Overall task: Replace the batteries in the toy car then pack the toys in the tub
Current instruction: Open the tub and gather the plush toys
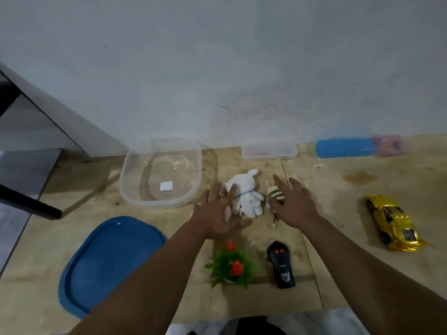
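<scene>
A clear plastic tub [135, 199] stands empty on the wooden floor, left of centre. A white plush rabbit [246, 194] lies just right of it, with a small striped plush toy [275, 192] beside it. My left hand [217, 213] hovers with spread fingers at the rabbit's left side. My right hand [292, 204] is spread over the striped toy, partly hiding it. Neither hand grips anything. The yellow toy car [394, 223] lies far right. A black remote control [281, 268] lies near me.
The tub's blue lid [106, 262] lies at the front left. A green plastic plant with orange flowers [232, 267] sits beside the remote. By the wall are a small clear box [269, 151] and a blue case [346, 147]. A dark table leg [29, 204] stands left.
</scene>
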